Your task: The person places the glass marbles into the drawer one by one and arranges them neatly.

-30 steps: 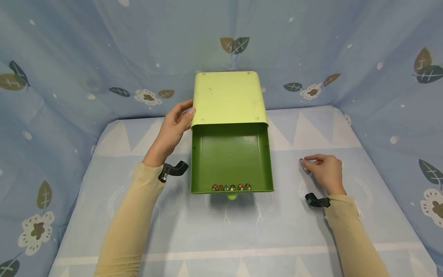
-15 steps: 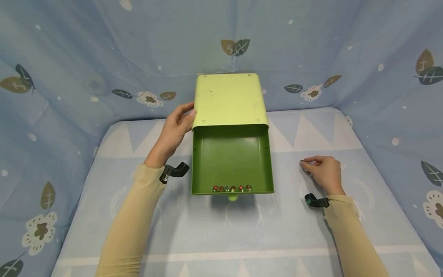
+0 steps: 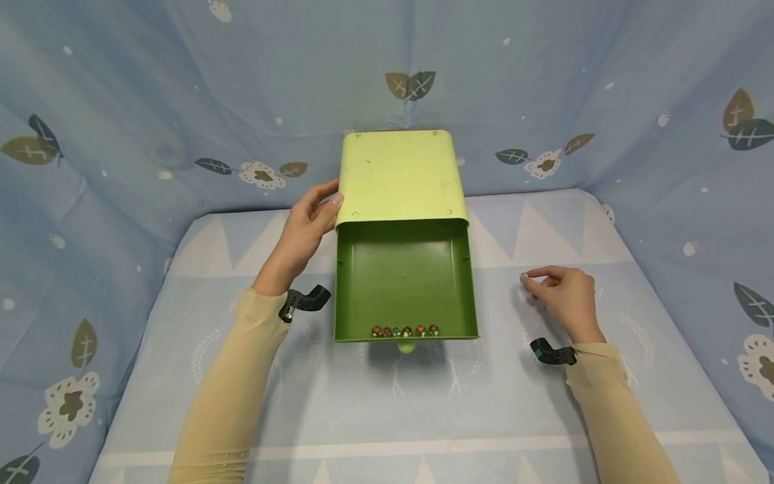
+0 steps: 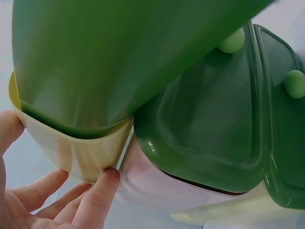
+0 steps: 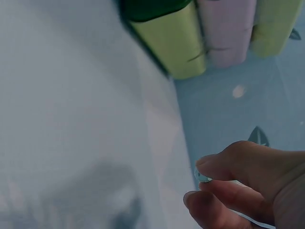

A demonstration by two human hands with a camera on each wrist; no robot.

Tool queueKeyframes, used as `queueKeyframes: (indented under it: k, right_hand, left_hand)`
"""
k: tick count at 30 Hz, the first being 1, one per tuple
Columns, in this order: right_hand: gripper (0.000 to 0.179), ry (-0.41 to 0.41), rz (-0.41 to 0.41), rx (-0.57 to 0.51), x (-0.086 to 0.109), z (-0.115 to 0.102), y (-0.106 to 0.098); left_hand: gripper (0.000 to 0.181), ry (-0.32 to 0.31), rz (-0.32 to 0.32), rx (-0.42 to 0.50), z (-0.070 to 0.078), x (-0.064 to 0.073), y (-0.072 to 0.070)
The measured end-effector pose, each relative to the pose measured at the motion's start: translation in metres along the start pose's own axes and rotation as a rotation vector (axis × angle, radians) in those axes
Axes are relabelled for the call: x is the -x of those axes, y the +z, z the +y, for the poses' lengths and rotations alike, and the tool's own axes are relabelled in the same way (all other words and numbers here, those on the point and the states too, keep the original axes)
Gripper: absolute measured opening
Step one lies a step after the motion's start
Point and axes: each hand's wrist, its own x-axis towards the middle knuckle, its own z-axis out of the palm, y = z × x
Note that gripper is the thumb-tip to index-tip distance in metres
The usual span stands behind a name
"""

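Observation:
A light yellow-green drawer cabinet [image 3: 402, 176] stands at the back middle, its dark green top drawer [image 3: 402, 272] pulled out toward me. Several small glassy marbles [image 3: 407, 331] lie in a row along the drawer's front wall. My left hand [image 3: 302, 228] rests against the left side of the top casing; in the left wrist view its fingers [image 4: 97, 195] are spread, tips touching the pale wall. To the right of the drawer, my right hand [image 3: 568, 299] pinches a small pale, clear marble [image 5: 202, 177] between thumb and fingers, just above the table.
Below the open drawer, the wrist views show a pink casing [image 4: 147, 176] with a green drawer front [image 4: 214, 133] and round knobs [image 4: 295, 84]. A patterned cloth [image 3: 423, 403] covers the table. Blue curtains [image 3: 272, 67] hang behind and at both sides.
My right hand has risen slightly and shifted a little left with the marble in its fingertips. My left hand and the drawer have stayed in place.

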Motion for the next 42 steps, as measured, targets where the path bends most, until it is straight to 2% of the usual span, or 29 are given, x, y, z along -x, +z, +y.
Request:
queueKeyframes:
  k: [18,42]
  right_hand:
    - [0.02,-0.174,0.03,-0.038,0.015,-0.065,-0.022]
    - [0.008,-0.294,0.039,-0.11,0.043,-0.132,-0.048]
  left_hand:
    - [0.063,-0.021,-0.002,0.003,-0.001,0.001,-0.001]
    - [0.061,-0.001,0.002,0.005,-0.001,0.0,-0.001]
